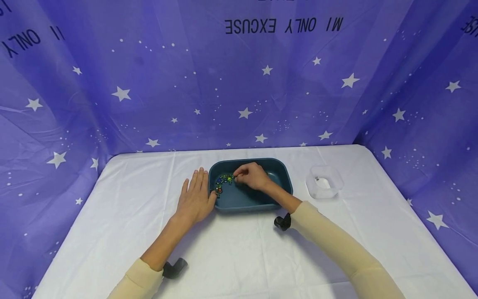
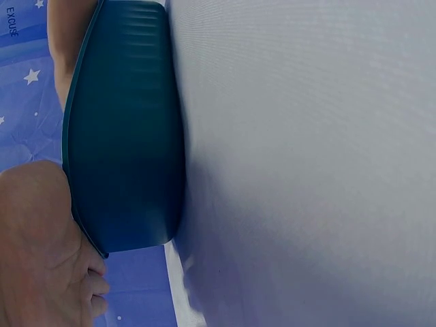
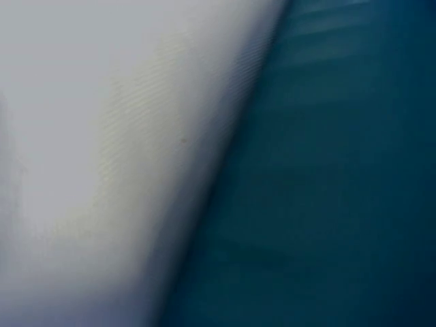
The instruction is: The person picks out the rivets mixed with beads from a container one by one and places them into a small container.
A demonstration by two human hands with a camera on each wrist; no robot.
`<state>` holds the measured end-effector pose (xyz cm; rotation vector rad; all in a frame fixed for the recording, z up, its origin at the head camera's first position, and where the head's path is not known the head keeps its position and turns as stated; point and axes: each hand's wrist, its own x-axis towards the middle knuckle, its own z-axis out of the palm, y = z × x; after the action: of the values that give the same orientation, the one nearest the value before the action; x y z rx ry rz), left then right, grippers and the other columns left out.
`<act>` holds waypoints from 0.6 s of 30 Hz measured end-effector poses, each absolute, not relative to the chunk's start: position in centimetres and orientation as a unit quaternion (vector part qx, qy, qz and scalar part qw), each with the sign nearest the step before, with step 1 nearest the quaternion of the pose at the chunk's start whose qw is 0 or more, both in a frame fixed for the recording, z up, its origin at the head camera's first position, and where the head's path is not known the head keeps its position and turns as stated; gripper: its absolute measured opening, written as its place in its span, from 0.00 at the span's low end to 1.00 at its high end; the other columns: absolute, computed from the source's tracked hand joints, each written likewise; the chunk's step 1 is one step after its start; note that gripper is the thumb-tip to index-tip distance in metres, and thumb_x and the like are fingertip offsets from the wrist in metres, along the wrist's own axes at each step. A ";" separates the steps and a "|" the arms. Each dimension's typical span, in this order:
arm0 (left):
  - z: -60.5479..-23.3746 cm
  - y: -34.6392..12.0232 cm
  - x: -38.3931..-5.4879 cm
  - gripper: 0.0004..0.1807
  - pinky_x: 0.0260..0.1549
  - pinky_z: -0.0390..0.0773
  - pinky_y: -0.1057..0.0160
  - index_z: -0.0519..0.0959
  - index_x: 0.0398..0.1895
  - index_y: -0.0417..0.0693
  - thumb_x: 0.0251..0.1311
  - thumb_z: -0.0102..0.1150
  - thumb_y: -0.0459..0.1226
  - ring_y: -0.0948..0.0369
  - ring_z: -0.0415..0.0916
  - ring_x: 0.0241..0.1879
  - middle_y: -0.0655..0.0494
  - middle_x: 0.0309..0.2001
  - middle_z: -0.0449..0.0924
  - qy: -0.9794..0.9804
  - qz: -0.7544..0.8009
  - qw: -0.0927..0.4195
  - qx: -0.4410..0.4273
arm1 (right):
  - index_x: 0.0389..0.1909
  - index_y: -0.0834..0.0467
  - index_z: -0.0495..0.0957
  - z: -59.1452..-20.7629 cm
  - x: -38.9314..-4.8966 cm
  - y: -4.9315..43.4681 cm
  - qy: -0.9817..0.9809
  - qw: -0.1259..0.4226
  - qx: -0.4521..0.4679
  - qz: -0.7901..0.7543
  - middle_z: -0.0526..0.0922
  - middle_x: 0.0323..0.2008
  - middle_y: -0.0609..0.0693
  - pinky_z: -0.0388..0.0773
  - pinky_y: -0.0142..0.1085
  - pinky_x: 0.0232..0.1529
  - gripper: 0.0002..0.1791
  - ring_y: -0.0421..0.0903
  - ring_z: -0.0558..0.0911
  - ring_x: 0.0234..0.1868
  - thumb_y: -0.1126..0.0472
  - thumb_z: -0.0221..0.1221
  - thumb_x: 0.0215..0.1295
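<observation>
A dark teal basin stands on the table, with several small, shiny, multicoloured marbles gathered along its left end. My right hand reaches over the near rim into the basin. Its fingers are bent, and thumb and fingertips come together at the right end of the marbles, pinching a small one mostly hidden by them. My left hand lies along the basin's left side, fingers extended and thumb at the rim. In the left wrist view, the left palm rests against the rim. The right wrist view has only the basin's outer wall.
To the right of the basin is a clear plastic container with a small dark thing inside. White cloth covers the table. Purple star-printed curtains enclose the back and sides. Black wrist-worn devices project beside both sleeves.
</observation>
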<state>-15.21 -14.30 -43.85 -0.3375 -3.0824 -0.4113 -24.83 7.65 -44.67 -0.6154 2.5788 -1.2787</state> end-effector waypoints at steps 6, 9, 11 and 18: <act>-43.9 -14.2 -15.2 0.39 0.71 0.41 0.40 0.47 0.77 0.30 0.74 0.43 0.47 0.45 0.35 0.77 0.37 0.78 0.41 -0.986 -0.130 0.008 -0.106 | 0.45 0.66 0.86 -43.3 -24.4 8.6 0.839 0.098 -0.216 -0.490 0.86 0.34 0.49 0.80 0.38 0.41 0.10 0.45 0.83 0.37 0.66 0.65 0.65; -43.8 -14.2 -15.2 0.39 0.71 0.41 0.40 0.47 0.77 0.30 0.74 0.44 0.46 0.44 0.36 0.77 0.37 0.78 0.41 -0.985 -0.133 0.008 -0.106 | 0.47 0.69 0.84 -42.6 -24.0 9.3 0.821 0.110 -0.207 -0.521 0.86 0.37 0.52 0.81 0.43 0.46 0.12 0.51 0.84 0.41 0.67 0.64 0.66; -43.8 -14.2 -15.1 0.39 0.71 0.40 0.40 0.47 0.77 0.30 0.74 0.43 0.47 0.44 0.37 0.77 0.37 0.78 0.41 -0.985 -0.133 0.006 -0.106 | 0.49 0.70 0.83 -42.3 -23.9 9.8 0.807 0.116 -0.200 -0.543 0.86 0.39 0.55 0.80 0.49 0.49 0.13 0.57 0.83 0.45 0.68 0.62 0.67; -43.7 -14.2 -15.1 0.39 0.71 0.38 0.41 0.46 0.77 0.31 0.75 0.42 0.46 0.45 0.36 0.77 0.37 0.78 0.40 -0.985 -0.138 -0.002 -0.103 | 0.53 0.70 0.81 -40.9 -23.4 12.3 0.785 0.122 -0.166 -0.585 0.86 0.43 0.57 0.77 0.54 0.51 0.15 0.65 0.80 0.49 0.67 0.60 0.69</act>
<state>-15.09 -14.21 -43.69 -0.3240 -3.0985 -0.4351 -23.36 12.31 -40.94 -0.4850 2.2901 -1.7071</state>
